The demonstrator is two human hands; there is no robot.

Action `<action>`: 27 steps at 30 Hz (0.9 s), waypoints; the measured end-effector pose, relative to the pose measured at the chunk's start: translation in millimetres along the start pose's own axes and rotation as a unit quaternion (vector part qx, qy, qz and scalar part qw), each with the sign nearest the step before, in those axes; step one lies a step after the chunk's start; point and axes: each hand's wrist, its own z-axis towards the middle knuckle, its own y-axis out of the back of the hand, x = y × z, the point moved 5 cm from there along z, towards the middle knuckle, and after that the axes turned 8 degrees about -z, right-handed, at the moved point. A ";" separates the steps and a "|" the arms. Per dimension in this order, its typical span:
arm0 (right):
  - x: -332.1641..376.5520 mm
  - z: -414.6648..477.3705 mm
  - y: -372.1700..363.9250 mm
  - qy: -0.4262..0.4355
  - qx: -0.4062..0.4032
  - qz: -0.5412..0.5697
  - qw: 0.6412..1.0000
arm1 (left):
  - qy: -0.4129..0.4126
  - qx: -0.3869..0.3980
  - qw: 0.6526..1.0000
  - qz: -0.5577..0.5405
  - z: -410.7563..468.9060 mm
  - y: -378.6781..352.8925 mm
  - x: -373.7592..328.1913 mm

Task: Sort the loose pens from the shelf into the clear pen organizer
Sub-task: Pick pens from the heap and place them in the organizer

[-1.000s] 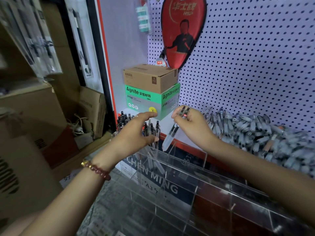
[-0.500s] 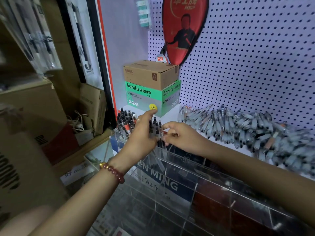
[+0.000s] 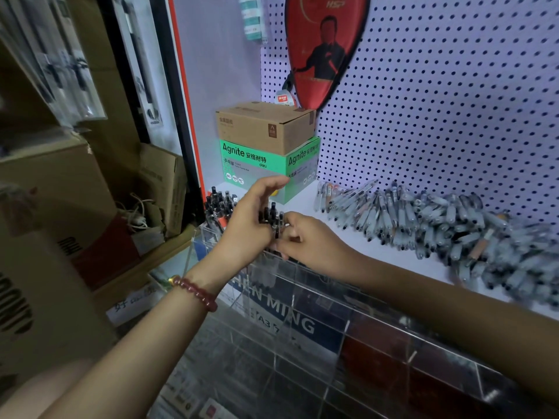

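Change: a second ago the right hand (image 3: 311,240) held a few pens up above the organizer (image 3: 332,316); now it is down at the organizer's back rim, close against the left hand (image 3: 248,225). Since half a second ago little has moved.
Hands: two, both at the organizer's far left end.
Left hand: fingers curled round the upright pens (image 3: 270,216), thumb sticking up; a beaded bracelet (image 3: 195,293) is on the wrist.
Right hand: fingers curled in, tips pinching at the same upright pens from the other side.
Loose pens (image 3: 438,225): one long heap, too many and too blurred to count, on the white shelf (image 3: 305,198) behind the organizer and stretching off to its right.
Organizer: clear, split by dividers into a row of compartments, standing in front of the shelf edge.
Organizer contents: a bunch of black-topped pens (image 3: 219,204) stands in the leftmost compartment; the upright pens between the hands stand in the next one.
Boxes: two, a brown box (image 3: 266,125) stacked on a green box (image 3: 257,164), at the back of the shelf behind the organizer's left end.
Wall: a dotted pegboard (image 3: 438,101) behind the organizer, with one red cover (image 3: 323,46) hanging on it.
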 end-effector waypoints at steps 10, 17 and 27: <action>2.1 2.0 0.5 0.009 -0.001 -0.157 0.988 | 0.092 0.013 0.995 0.033 -11.1 -2.5 14.0; -2.1 5.7 0.0 0.013 -0.024 -0.054 0.998 | 0.070 -0.006 0.993 0.095 -4.9 -0.8 19.1; -0.2 7.1 -0.8 0.011 -0.027 -0.114 0.993 | 0.068 -0.029 0.991 0.115 -2.1 -0.7 21.4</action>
